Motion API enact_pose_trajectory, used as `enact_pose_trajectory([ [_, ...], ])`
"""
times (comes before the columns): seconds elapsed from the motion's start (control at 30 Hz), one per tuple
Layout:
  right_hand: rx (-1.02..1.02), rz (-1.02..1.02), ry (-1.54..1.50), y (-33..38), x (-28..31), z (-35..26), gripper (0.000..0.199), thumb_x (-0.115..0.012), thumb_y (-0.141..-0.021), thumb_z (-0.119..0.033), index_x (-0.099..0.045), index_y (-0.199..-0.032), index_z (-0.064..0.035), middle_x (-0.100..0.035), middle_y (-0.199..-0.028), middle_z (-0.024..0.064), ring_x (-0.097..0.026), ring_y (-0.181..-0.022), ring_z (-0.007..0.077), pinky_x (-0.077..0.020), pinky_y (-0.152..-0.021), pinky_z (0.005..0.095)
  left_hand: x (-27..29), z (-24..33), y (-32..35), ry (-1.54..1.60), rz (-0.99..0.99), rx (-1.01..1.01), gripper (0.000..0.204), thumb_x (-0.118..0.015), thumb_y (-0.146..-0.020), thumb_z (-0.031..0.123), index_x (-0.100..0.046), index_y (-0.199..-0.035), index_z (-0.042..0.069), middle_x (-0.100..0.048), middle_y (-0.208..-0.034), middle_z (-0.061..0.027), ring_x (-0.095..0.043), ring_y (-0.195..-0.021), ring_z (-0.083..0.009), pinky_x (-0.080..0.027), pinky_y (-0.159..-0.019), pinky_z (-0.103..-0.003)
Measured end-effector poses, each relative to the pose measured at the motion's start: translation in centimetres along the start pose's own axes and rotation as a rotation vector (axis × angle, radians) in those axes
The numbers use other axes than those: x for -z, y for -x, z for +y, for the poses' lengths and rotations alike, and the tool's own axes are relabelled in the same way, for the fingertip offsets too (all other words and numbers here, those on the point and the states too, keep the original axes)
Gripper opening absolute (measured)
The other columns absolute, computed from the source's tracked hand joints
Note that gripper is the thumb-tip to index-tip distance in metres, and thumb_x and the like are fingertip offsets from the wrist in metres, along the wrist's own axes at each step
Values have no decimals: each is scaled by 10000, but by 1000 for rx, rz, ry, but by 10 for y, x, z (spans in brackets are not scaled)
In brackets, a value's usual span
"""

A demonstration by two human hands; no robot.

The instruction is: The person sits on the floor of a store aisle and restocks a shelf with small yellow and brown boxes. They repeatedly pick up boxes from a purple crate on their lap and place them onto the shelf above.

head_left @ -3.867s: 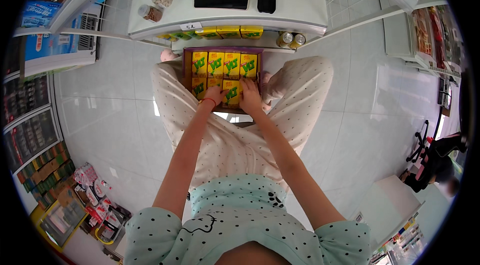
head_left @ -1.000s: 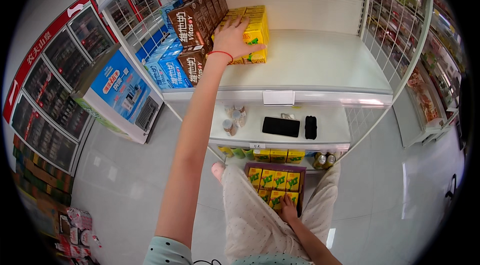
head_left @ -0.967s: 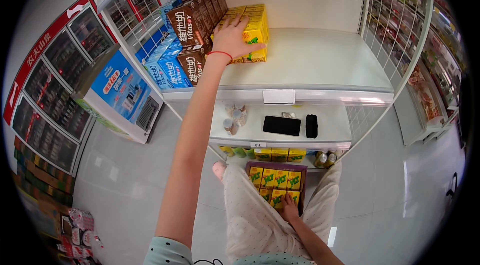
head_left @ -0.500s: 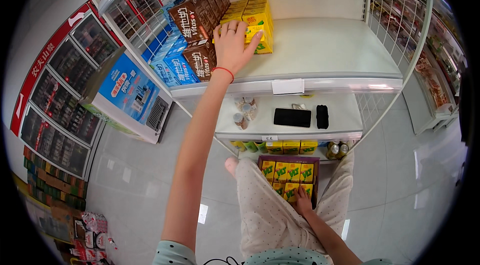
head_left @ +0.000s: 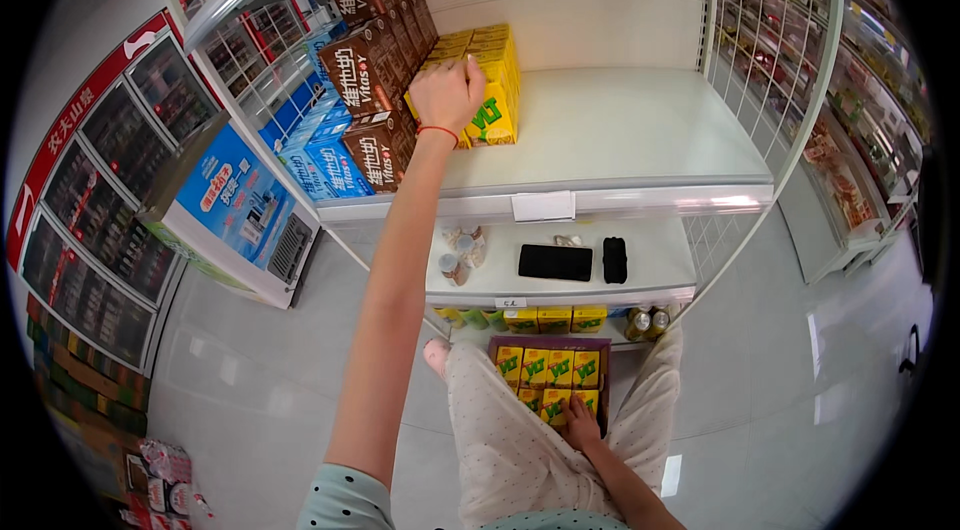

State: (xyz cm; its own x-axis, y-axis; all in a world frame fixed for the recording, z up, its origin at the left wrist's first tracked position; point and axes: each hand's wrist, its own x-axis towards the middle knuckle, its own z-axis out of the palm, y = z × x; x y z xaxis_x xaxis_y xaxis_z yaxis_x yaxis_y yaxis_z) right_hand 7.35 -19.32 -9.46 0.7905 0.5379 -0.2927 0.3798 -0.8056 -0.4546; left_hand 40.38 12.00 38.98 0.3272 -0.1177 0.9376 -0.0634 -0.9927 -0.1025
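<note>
yellow cartons [head_left: 487,80], open shelf [head_left: 620,130] rightward

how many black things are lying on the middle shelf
2: a flat black rectangular phone-like slab near the shelf's centre, and a smaller black pouch-like object just right of it. Nothing seems hidden.

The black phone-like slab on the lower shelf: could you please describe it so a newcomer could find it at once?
Start at the wide white shelf where the left hand touches the yellow drink cartons. On the white shelf below lies the flat black rectangle. It is wide and flat, unlike the smaller, narrower black item to its right.
</note>
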Motion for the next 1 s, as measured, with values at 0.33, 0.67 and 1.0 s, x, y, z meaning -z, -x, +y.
enact_pose_trajectory([
  [0.33, 48, 10, -13, -4, -3, 9, 665, -597, -776, -153, -334, -1382, -83, -228, -1453, 181, -262, -1326, 325, -310, -1051, 391, 79, 29, -48, 354, 341, 136, 458, -401, -903, 281, -620, -591, 26, -579, -601, -211, -570, -545, -366, -460, -550, -397],
  [0.67, -192, 173, -673, -11, 15, 14, 428, -553, -819, -194, -491, -1173, 39, -600, -1008, 236, -582, -953, 356, -464, -820, 378, 169, 88, 159, 2002, -529, 1066, 635, -273, -892, 551, -553, -772, -7, -573, -699, -152, -565, -648, -244, -466, -578, -319],
  [1.0, -402, 129, -1516, 2, 109, -19, 534, -545, -839, -485, -546, -1104, -22, -640, -970, 105, -625, -848, 193, -492, -726, 303, 112, 186, 492, 2292, -360, 2130, 405, -346, -888, 436, -497, -774, 78, -471, -662, -66, -491, -622, -223, -417, -576, -363],
])
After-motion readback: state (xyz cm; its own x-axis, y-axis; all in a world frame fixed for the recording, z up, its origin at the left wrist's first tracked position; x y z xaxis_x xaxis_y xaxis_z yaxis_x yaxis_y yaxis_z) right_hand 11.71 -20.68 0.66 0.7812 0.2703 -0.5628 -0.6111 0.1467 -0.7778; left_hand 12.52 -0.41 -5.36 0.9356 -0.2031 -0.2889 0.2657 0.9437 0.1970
